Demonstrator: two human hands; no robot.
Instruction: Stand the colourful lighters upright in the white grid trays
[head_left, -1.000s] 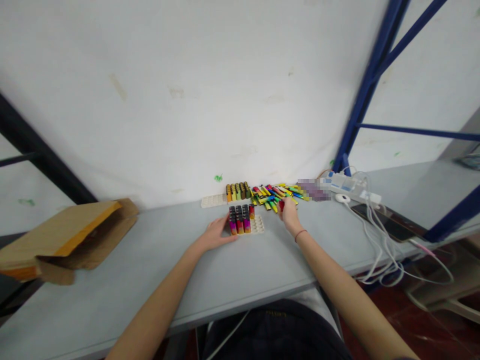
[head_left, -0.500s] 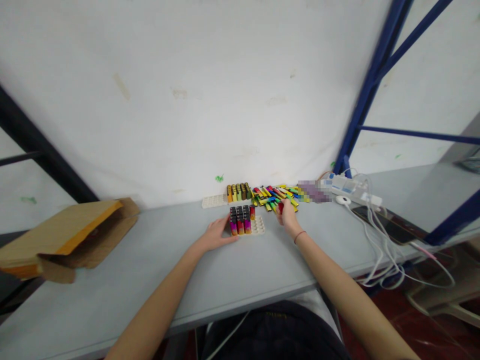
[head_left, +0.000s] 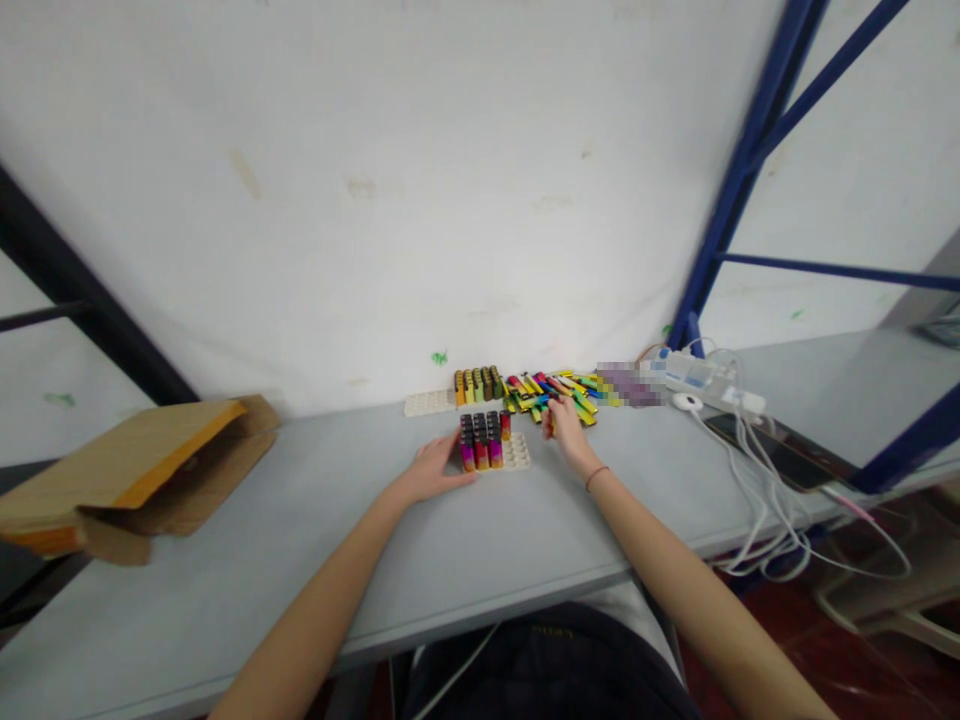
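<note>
A white plastic tray (head_left: pixel 516 456) with round holes stands in front of me. Upright lighters (head_left: pixel 481 445) with black tops, purple and red, fill its left part, and one red lighter (head_left: pixel 505 426) stands a column further right. My left hand (head_left: pixel 435 468) grips the tray's left end, thumb along the front edge and fingers at the side. Just right of the tray, my right hand (head_left: pixel 566 428) is closed in a pinch on a small lighter, mostly hidden by the fingers. Behind it lies a loose pile of colourful lighters (head_left: pixel 536 385).
Against the wall, a second white tray (head_left: pixel 429 403) holds upright yellow, green and brown lighters (head_left: pixel 477 384) at its right end. An opened cardboard box (head_left: pixel 135 480) lies at the left. On the right are a power strip (head_left: pixel 697 372), white cables (head_left: pixel 757 500) and a dark phone (head_left: pixel 780 450).
My right hand has moved slightly left, from the loose pile toward the tray, with its fingers turned. The left hand and the tray stay put.
</note>
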